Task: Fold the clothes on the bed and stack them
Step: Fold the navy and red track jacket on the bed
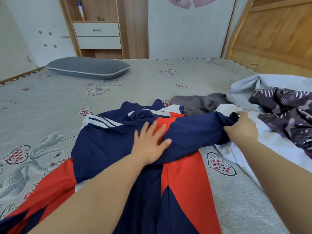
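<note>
Left hand (151,142) flattens slick jacket (108,142); right hand (241,128) bunches sleeve (222,120).

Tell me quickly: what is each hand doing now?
Left hand: open, pressing flat on the navy and red jacket.
Right hand: gripping the jacket's navy sleeve.

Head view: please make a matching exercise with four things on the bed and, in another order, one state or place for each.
Things:
1. left hand
2. right hand
3. grey pillow
4. grey garment

States or places:
A. lies at the far left of the bed
B. grips the end of the jacket's navy sleeve
C. lies crumpled beyond the jacket
D. presses flat on the jacket

Pairs: 1-D, 2-B, 3-A, 4-C
</note>
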